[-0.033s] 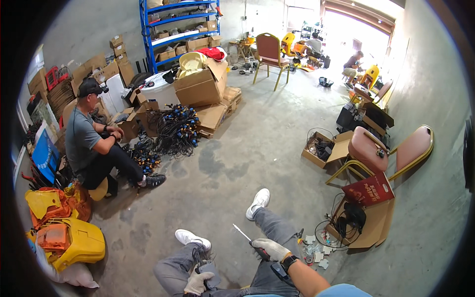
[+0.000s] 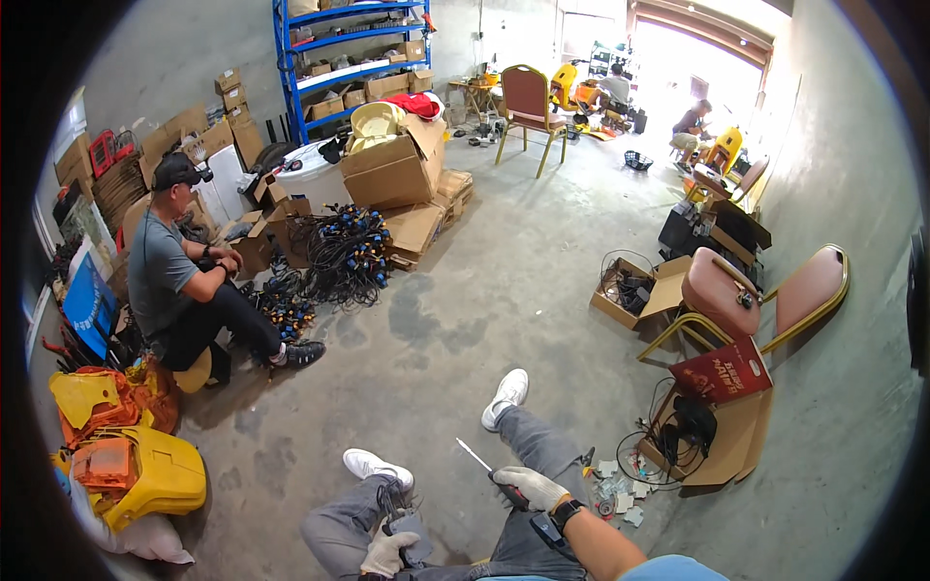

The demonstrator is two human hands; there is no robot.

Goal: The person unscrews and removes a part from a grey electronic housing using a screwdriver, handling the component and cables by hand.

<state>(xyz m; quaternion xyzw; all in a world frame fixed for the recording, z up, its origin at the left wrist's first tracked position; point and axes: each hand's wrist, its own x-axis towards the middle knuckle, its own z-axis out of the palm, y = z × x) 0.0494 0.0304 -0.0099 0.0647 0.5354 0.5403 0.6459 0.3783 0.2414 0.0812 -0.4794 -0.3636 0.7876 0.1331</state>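
Screwdriver: a long, thin screwdriver (image 2: 477,457) with a silvery shaft and dark-and-red handle slants so that its tip points forward and left.
Right hand: the right hand (image 2: 535,486), in an off-white knitted glove, is wrapped around the screwdriver's handle.
Left hand: the left hand (image 2: 384,556), in a matching glove, grasps a grey, boxy block (image 2: 412,538), left of and nearer the wearer than the screwdriver, and apart from it.
Scraps: small, flat, whitish plastic pieces (image 2: 608,494) lie right of the screwdriver.
Carton: farther right of the screwdriver, an open brown cardboard box (image 2: 741,443) with a red printed panel holds black cabled gear.
Co-worker: a seated person (image 2: 160,261) in a grey shirt is well left of the screwdriver and beyond it.
Cables: a heap of black cables with blue and orange ends (image 2: 344,254) lies beyond the screwdriver, to its left.
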